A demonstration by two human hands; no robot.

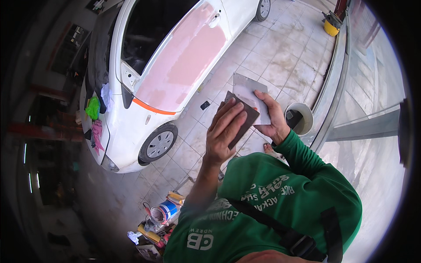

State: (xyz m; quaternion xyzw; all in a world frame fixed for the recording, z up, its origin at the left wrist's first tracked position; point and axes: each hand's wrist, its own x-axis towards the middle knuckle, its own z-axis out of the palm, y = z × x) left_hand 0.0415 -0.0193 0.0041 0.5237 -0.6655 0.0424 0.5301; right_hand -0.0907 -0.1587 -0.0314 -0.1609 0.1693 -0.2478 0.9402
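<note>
In front of my green shirt, both hands are raised close together. My left hand (222,131) is closed on a dark brown, flat rectangular plate (250,121), its fingers lying across the face. My right hand (274,117) grips a thin grey metal sheet (248,83) by its right edge, thumb on top. Pale paste (263,115) and a small orange dab show on the sheet. The dark plate overlaps the sheet's left part; I cannot tell whether they touch. Beyond them stands a white car (115,127) with a pinkish, filler-like patch (184,65) on its door.
A white bucket (312,115) stands right of my hands, near the glass wall. A blue and white can (169,209) sits among tools at lower left. A small black object (205,105) lies on the tiled floor. Green and pink cloths (97,133) rest on the car's front.
</note>
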